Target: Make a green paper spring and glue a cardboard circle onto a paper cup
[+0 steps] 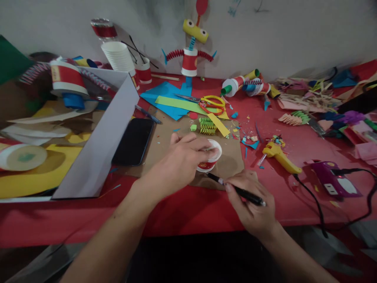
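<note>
My left hand (188, 157) grips a small red and white paper cup (205, 166) on a brown cardboard sheet (165, 145), its fingers over the rim. In my right hand (255, 196) is a black craft knife or pen (246, 193); its narrow tip lies close to the cup's base, and I cannot tell if it touches. Just beyond the cup sit a folded green and yellow paper spring (207, 125) and a yellow paper strip (219, 125). Scissors with yellow and red handles (212, 105) rest on blue paper (165, 94) and a light green strip (179, 105).
A dark phone (134, 141) lies beside a white-walled box (103, 137) of craft pieces. Right of the cardboard are a yellow glue gun (281, 157) and a purple power strip (335, 181) with cords. A paper-cup figure (190, 61) stands by the wall near stacked white cups (118, 57).
</note>
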Motion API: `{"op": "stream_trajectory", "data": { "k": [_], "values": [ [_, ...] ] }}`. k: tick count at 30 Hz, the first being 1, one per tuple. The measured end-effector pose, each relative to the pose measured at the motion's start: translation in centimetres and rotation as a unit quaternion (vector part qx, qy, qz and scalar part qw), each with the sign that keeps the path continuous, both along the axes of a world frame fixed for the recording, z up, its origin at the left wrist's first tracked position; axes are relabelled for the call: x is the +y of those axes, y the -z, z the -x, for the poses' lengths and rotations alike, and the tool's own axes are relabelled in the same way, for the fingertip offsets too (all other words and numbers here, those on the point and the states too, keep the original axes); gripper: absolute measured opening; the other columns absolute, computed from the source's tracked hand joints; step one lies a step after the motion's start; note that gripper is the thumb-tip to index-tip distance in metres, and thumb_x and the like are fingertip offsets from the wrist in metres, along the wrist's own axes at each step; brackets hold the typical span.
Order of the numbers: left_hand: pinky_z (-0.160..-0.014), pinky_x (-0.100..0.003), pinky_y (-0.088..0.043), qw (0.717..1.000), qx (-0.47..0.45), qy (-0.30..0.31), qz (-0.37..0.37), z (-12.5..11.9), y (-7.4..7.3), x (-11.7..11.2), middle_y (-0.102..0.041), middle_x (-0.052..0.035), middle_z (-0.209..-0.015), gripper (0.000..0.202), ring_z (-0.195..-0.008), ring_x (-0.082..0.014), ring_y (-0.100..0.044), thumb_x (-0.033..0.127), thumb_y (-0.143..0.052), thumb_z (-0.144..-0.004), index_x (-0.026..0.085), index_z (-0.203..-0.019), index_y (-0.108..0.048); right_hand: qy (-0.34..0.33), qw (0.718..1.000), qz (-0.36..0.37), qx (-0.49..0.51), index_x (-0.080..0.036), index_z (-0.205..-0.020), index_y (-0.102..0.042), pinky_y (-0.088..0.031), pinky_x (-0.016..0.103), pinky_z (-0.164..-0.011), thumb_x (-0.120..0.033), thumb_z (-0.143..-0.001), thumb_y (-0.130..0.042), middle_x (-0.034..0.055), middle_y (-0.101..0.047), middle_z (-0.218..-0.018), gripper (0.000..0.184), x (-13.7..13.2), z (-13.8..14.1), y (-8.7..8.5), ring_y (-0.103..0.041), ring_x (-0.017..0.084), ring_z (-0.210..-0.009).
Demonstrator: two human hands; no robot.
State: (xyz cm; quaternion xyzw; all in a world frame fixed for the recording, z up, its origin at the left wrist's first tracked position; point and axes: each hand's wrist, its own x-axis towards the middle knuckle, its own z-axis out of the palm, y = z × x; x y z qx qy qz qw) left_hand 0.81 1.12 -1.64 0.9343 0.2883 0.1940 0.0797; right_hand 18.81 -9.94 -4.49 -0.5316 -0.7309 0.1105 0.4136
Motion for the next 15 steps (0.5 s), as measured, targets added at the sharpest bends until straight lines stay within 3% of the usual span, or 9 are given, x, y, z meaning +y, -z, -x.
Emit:
{"op": "stream_trajectory", "data": {
  "k": [5, 8, 11, 15],
  "values": [
    [-0.078, -0.036, -0.033, 0.996, -0.087, -0.009, 0.013, 0.0, 0.6, -0.2, -0.067, 0.0011, -0.102, 0.035, -0.091, -0.0166, -0.055, 0.007, -0.043, -0.081, 0.029, -0.094, -0.067, 0.103, 0.993, -0.035, 0.054, -0.019, -0.09, -0.061, -0.044, 0.035, -0.07, -0.008, -0.077, -0.056, 0.0025, -0.063, -0.079, 0.017, 0.3, -1.9, 0.1, -0.058, 0.016, -0.072],
    [-0.08, -0.036, -0.038, 0.986, -0.161, -0.046, 0.008, 0.1, 0.6, -0.3, -0.07, 0.0013, -0.091, 0.03, -0.086, -0.0157, -0.058, 0.011, -0.044, -0.082, 0.028, -0.084, -0.069, 0.139, 0.986, -0.066, 0.065, -0.022, -0.095, -0.062, -0.046, 0.035, -0.072, -0.01, -0.077, -0.059, 0.003, -0.065, -0.085, 0.022, 0.7, -2.6, 0.4, -0.059, 0.017, -0.076],
    [-0.08, -0.037, -0.042, 0.964, -0.224, -0.144, -0.007, 0.7, 0.3, 0.0, -0.069, 0.0002, -0.091, 0.024, -0.089, -0.0169, -0.059, 0.017, -0.046, -0.083, 0.027, -0.083, -0.068, 0.139, 0.987, -0.076, 0.005, -0.024, -0.098, -0.063, -0.045, 0.036, -0.074, -0.013, -0.076, -0.062, 0.0029, -0.067, -0.088, 0.024, 1.2, -2.8, 0.9, -0.06, 0.018, -0.077],
    [-0.083, -0.039, -0.044, 0.915, -0.287, -0.273, -0.073, 2.3, 0.2, 1.4, -0.067, -0.0016, -0.092, 0.017, -0.09, -0.0186, -0.059, 0.02, -0.051, -0.082, 0.025, -0.085, -0.067, 0.132, 0.977, -0.037, -0.162, -0.022, -0.099, -0.063, -0.041, 0.039, -0.079, -0.017, -0.079, -0.057, 0.0045, -0.066, -0.09, 0.021, 1.7, -3.0, 1.8, -0.059, 0.02, -0.083]
  ]
}}
